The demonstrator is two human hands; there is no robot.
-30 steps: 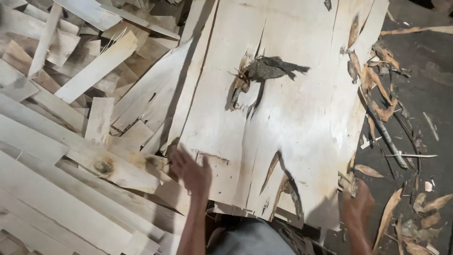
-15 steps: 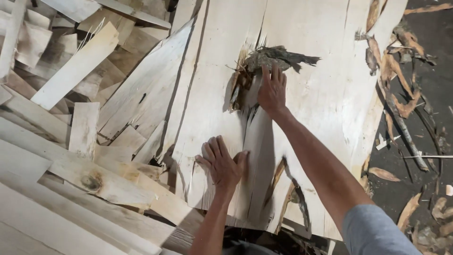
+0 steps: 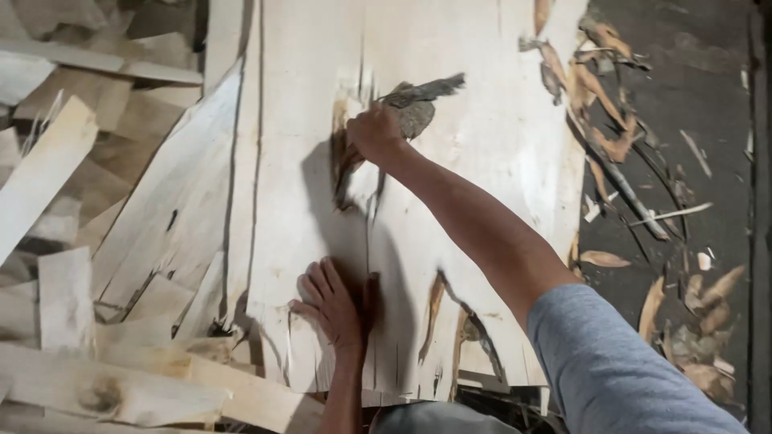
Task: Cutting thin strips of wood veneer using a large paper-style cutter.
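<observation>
Right hand (image 3: 374,133) grips veneer sheet (image 3: 490,137) (knot edge).

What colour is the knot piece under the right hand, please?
Dark grey-brown knot piece on the pale veneer sheet; head view.

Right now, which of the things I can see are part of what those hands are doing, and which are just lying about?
In hand:
- large pale veneer sheet
- dark knot piece in the sheet, gripped by the right hand
- left hand, pressed flat on the sheet

Lying about:
- offcut boards heaped on the left
- bark scraps on the dark floor
</observation>
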